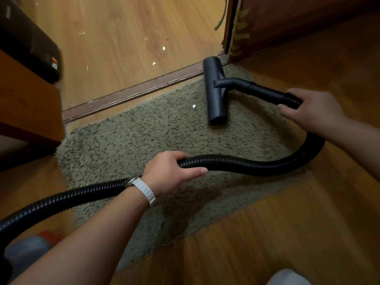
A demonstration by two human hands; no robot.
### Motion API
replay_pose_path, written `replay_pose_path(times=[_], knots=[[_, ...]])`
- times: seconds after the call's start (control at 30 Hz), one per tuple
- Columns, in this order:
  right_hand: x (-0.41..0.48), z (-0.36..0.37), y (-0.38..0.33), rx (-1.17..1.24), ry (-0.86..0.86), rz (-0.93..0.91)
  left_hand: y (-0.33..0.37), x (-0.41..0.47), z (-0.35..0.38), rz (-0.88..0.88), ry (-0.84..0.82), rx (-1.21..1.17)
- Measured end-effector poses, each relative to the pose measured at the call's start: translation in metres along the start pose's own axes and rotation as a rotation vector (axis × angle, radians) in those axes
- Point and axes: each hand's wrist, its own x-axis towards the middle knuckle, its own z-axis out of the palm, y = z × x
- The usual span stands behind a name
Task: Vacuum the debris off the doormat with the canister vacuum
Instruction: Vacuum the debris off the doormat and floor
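Note:
A shaggy olive doormat lies on the wooden floor by a door threshold. The black floor nozzle rests flat on the mat's far right part. One white scrap of debris sits on the mat just left of the nozzle. My right hand grips the hose cuff behind the black wand. The ribbed black hose loops back across the mat, and my left hand, with a white watch on the wrist, is closed around it. The grey and orange canister shows blurred at the lower left.
The brown threshold strip runs along the mat's far edge. Beyond it several white scraps lie on the floor. A wooden cabinet with a black box on it stands at the left. A dark door edge stands at the upper right.

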Motion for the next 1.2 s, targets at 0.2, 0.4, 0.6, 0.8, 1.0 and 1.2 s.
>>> replay_pose_path(times=[0.2, 0.4, 0.6, 0.8, 1.0, 1.2], knots=[[0.009, 0.011, -0.022, -0.017, -0.075, -0.121, 0.001, 0.0, -0.004, -0.014, -0.017, -0.018], [0.02, 0.021, -0.05, -0.101, -0.074, -0.275, -0.005, 0.001, -0.004, -0.032, -0.023, -0.031], [0.015, 0.031, -0.074, -0.172, -0.097, -0.506, -0.01, -0.002, -0.002, -0.05, -0.031, 0.031], [0.0, 0.037, -0.083, -0.243, -0.126, -0.696, -0.011, -0.004, 0.001, -0.048, -0.043, 0.093], [-0.004, 0.018, -0.041, -0.062, -0.195, -0.336, -0.01, -0.006, 0.005, -0.035, -0.062, 0.093], [-0.022, 0.001, 0.023, 0.114, -0.129, 0.094, -0.009, -0.004, 0.008, -0.037, -0.08, 0.083]])
